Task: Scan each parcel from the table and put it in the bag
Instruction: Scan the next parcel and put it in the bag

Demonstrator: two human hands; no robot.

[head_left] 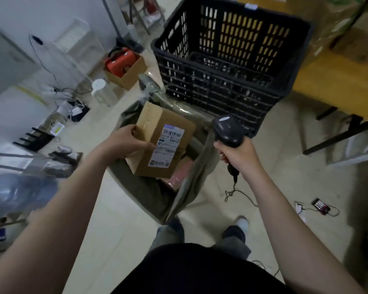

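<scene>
Cardboard parcel (162,141), white label facing up, hangs over the open mouth of the grey-green bag (189,187), toward the bag's far left rim. The left hand (123,143) grips the parcel's left edge, thumb on the label face and fingers curled over the side. The right hand (240,155) is wrapped round the handle of the black scanner (226,131), just outside the bag's right rim, with the scanner's head turned toward the parcel. Its cable (242,193) trails down to the floor (119,209). Inside the bag, below the parcel, a pink package (177,177) shows.

A black slatted basket (221,92) stands right behind the bag's far edge. Pale open floor lies at the bag's near left and on its right, up to the legs of the wooden table (338,81). Along the left wall sit a small carton (134,75) holding something orange, loose wires and blurred white equipment.
</scene>
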